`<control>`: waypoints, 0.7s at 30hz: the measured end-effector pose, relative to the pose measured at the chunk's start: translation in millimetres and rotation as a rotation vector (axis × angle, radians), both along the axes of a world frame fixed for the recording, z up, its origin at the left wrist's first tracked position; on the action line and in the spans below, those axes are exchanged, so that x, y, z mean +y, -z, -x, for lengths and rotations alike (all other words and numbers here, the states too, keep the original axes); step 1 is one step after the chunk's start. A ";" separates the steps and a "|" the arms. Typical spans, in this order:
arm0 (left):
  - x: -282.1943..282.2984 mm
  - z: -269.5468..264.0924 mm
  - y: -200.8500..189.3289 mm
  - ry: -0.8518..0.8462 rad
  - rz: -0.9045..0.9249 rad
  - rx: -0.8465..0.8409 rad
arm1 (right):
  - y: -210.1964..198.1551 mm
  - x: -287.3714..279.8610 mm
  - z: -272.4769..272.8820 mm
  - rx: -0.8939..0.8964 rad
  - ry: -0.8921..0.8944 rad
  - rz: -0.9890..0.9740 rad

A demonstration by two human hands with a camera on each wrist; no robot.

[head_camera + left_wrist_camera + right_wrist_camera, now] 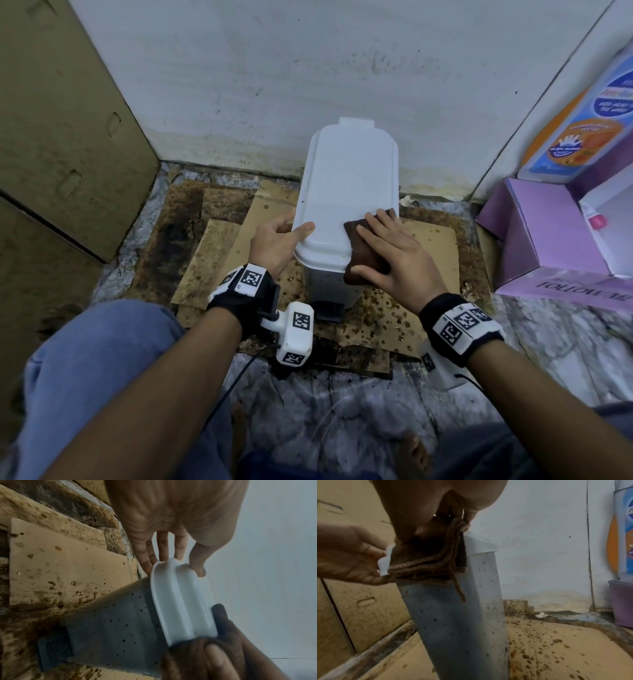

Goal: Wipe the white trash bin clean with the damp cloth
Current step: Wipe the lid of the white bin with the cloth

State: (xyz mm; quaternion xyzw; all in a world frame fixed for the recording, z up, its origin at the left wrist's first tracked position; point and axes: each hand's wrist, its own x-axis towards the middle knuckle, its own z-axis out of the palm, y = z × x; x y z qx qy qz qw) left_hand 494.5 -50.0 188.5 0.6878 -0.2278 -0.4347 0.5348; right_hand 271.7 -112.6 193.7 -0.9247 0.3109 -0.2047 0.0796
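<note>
Bin (346,192) stands on spotty cardboard (435,246) by wall. Lid white, sides dotted with dirt. Left hand (274,240) grips lid corner, steadying. Right hand (394,250), fingers flat, presses brown cloth (359,250) on lid edge. Best: press firm, wipe down sides, keep bin held.

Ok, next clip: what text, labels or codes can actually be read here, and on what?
"FOLLOW ME", seen upside down: front of the purple box.
Blue-and-orange bottle: printed label, too blurred and small to read; only a hand emblem shows.
Wrist bands on both hands: square black-and-white marker codes, no words.
White trash bin and brown cloth: no text.
</note>
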 end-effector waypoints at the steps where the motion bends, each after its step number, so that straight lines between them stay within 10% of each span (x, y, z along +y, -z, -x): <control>1: 0.1 0.0 0.7 -0.001 -0.003 -0.003 | -2.9 0.1 -5.4 -0.011 0.016 -0.014; 21: -1.1 -7.7 5.9 0.024 -0.003 0.036 | -14.7 0.2 -48.4 0.194 -0.059 0.081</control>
